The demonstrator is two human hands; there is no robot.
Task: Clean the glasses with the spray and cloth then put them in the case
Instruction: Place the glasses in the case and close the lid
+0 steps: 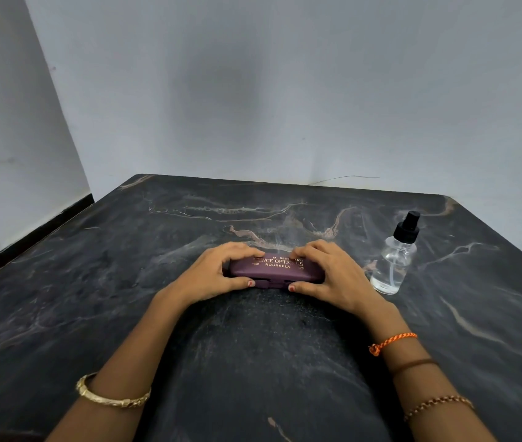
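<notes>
Maroon case (pixel 277 270) gripped by left hand (pixel 218 275) and right hand (pixel 333 275); spray bottle (pixel 393 260) just beside.

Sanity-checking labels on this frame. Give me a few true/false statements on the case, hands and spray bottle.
1. Both hands rest on the purple case. True: left hand, right hand.
2. The case stands open. False: it is closed.
3. The spray bottle stands upright to the right of the case. True.
4. The right hand grips the spray bottle. False: the bottle stands apart, untouched.
5. The glasses lie on the table. False: no glasses show.
</notes>
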